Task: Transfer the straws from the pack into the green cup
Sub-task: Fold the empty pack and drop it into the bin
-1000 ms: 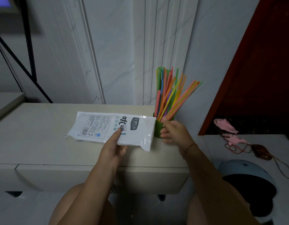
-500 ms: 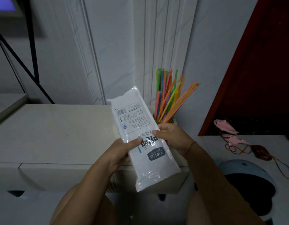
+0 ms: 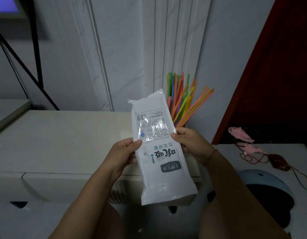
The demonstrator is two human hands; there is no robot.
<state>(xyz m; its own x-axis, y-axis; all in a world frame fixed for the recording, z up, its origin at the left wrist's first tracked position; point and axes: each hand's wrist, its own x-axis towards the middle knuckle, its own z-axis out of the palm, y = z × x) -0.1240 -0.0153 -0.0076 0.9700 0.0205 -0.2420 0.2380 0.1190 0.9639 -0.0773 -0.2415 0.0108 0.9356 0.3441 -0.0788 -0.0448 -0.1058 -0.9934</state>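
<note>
Left hand (image 3: 122,154) and right hand (image 3: 190,144) pinch the near-upright straw pack (image 3: 159,147) by its side edges, just in front of the coloured straws (image 3: 183,104), right hand nearer.

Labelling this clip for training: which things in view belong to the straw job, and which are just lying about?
Job: pack, gripped by left hand and right hand; straws standing behind it.
Lying about: pink trinkets, brown pouch, blue helmet.
</note>
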